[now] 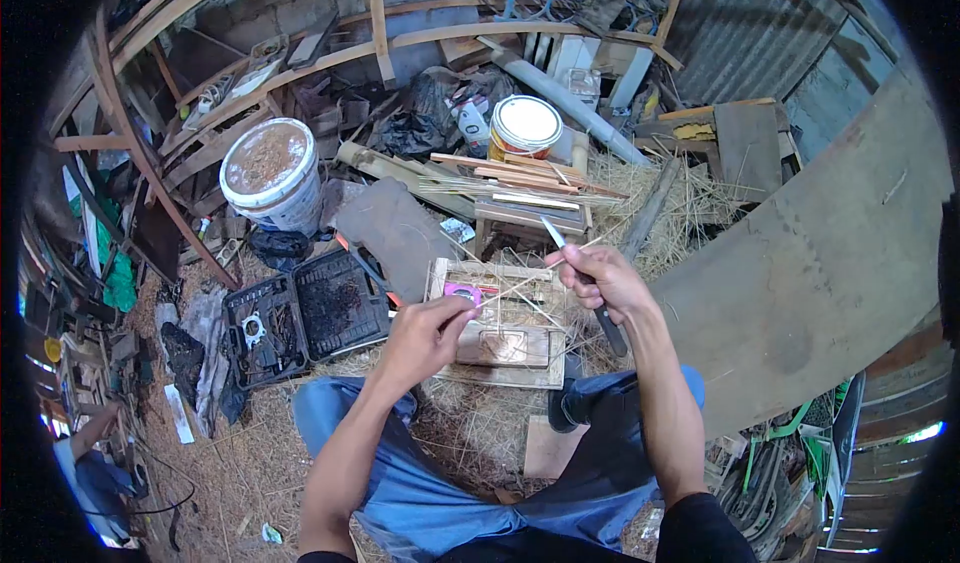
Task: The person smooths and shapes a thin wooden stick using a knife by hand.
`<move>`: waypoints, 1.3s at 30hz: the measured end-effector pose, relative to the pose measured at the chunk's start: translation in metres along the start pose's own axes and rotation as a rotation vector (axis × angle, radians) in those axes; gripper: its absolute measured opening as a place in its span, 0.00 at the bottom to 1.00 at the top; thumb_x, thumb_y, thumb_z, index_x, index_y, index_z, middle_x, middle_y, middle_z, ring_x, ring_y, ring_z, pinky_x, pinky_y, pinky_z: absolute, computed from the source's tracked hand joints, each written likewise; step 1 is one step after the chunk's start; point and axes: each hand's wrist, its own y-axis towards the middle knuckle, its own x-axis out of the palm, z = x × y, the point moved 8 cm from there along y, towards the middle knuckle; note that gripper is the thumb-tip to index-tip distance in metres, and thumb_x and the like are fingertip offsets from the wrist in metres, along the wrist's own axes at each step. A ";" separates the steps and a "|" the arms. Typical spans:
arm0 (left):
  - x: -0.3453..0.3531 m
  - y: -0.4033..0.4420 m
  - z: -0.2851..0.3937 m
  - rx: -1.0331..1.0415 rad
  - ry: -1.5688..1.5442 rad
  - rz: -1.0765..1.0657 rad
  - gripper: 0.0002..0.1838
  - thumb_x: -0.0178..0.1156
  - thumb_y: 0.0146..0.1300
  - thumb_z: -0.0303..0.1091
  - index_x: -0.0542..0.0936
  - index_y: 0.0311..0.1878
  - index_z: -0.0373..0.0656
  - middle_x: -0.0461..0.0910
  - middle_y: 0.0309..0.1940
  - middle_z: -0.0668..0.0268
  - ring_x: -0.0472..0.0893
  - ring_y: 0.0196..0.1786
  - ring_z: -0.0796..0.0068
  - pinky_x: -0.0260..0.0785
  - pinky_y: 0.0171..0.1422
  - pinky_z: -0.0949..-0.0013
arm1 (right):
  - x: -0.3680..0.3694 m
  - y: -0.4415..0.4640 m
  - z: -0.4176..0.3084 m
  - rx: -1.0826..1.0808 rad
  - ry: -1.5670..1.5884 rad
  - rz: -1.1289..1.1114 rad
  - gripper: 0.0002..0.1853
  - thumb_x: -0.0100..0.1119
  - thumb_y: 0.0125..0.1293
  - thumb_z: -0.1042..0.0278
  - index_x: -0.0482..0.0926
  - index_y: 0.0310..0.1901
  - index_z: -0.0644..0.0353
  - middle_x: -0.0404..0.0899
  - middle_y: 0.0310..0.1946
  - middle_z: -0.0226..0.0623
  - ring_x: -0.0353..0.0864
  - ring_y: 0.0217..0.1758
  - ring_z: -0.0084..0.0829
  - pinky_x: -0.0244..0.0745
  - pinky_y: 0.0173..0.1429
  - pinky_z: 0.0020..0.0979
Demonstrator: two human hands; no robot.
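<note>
My left hand [428, 339] is closed in a pinch on one end of a thin pale strip [518, 286], above a low wooden frame. The strip slants up to my right hand [607, 281], which is wrapped round the dark handle of a knife [553, 231]. The blade points up and to the left, and the strip passes close to it. Below the hands, the wooden frame [500, 376] holds a small wooden block [502, 347] and scattered thin strips. A pink round object [462, 293] lies just beyond my left fingers.
An open black tool case [347, 303] lies at the left, below a white bucket [270, 178]. Split strips rest on a small wooden stool [528, 213], near a white-lidded can [527, 123]. A large board [800, 263] leans at the right. Another person [95, 473] is at the lower left.
</note>
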 end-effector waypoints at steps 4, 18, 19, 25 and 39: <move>-0.029 -0.007 -0.032 -0.186 0.039 0.034 0.06 0.57 0.63 0.26 0.80 0.39 0.35 0.81 0.27 0.56 0.81 0.29 0.72 0.69 0.33 0.71 | -0.081 -0.019 -0.034 -0.183 -0.032 0.478 0.18 0.43 0.74 0.58 0.71 0.50 0.67 0.60 0.17 0.19 0.50 0.13 0.11 0.45 0.15 0.16; 0.010 0.000 -0.007 -0.054 0.012 0.175 0.07 0.59 0.62 0.25 0.81 0.42 0.36 0.82 0.31 0.53 0.81 0.27 0.61 0.71 0.32 0.67 | 0.075 0.011 0.032 -0.135 -0.051 0.017 0.17 0.52 0.71 0.59 0.74 0.53 0.63 0.73 0.21 0.28 0.59 0.17 0.12 0.51 0.19 0.16; 0.008 -0.001 0.002 0.012 0.109 0.193 0.07 0.59 0.61 0.25 0.81 0.42 0.38 0.81 0.30 0.55 0.81 0.28 0.60 0.72 0.31 0.64 | 0.074 0.011 0.029 -0.131 -0.072 0.008 0.17 0.52 0.71 0.59 0.74 0.53 0.64 0.73 0.21 0.28 0.59 0.17 0.12 0.52 0.20 0.16; 0.008 -0.005 0.026 0.214 0.427 0.175 0.16 0.60 0.50 0.22 0.78 0.45 0.40 0.74 0.23 0.62 0.78 0.26 0.64 0.71 0.28 0.62 | 0.059 0.009 0.021 -0.173 -0.107 0.033 0.17 0.52 0.71 0.58 0.78 0.44 0.68 0.71 0.19 0.25 0.60 0.16 0.11 0.52 0.18 0.16; -0.014 -0.015 0.015 0.188 0.389 0.164 0.17 0.59 0.47 0.19 0.80 0.43 0.43 0.78 0.26 0.62 0.79 0.28 0.61 0.72 0.30 0.62 | -0.028 -0.003 -0.004 -0.127 -0.030 0.408 0.17 0.53 0.70 0.57 0.75 0.43 0.67 0.64 0.19 0.20 0.54 0.16 0.11 0.47 0.17 0.16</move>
